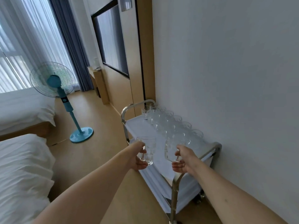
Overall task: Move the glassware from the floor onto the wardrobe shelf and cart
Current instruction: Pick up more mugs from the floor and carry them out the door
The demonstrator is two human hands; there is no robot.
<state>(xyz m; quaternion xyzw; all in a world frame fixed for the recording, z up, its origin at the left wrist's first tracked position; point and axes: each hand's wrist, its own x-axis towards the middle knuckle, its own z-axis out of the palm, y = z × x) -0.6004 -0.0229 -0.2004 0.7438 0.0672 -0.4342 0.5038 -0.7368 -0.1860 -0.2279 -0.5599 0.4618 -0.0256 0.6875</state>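
A white cart [139, 125] with a chrome frame stands against the wall on the right. Several clear glass mugs [168, 122] line its top shelf along the wall side. My left hand [140, 156] grips a clear glass mug [148, 149] by its handle, held upright above the cart's near left edge. My right hand [183, 160] grips a second clear glass mug [172, 148] by its handle, just right of the first. Both mugs hang in the air over the cart's top shelf, a little apart from each other.
A blue pedestal fan [55, 84] stands on the wooden floor to the left. Two beds with white linen [21, 167] fill the left side. A wooden wardrobe panel [123, 88] with a dark screen lies behind the cart. The white wall [226, 70] borders the cart's right side.
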